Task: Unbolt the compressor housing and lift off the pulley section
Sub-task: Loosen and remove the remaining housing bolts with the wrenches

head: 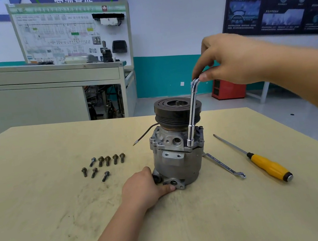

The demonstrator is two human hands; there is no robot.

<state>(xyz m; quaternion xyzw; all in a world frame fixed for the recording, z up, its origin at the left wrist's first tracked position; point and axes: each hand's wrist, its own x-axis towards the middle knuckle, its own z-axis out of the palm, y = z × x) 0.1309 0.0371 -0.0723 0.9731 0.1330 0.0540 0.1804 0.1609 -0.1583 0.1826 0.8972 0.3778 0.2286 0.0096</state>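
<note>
At frame centre, my right hand [233, 59] pinches the chrome L-shaped socket wrench [192, 113] while my left hand [143, 186] grips the base of the grey cast-metal compressor [177, 163].

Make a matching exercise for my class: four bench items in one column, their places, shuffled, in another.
1. loose dark bolts
2. yellow-handled screwdriver
3. chrome L-shaped socket wrench
4. flat silver spanner

A. upright on the grey compressor, held by the right hand
B. farthest right on the table
C. left of the compressor
D. flat, one end by the compressor's base

Pairs: 1-C, 2-B, 3-A, 4-D
</note>
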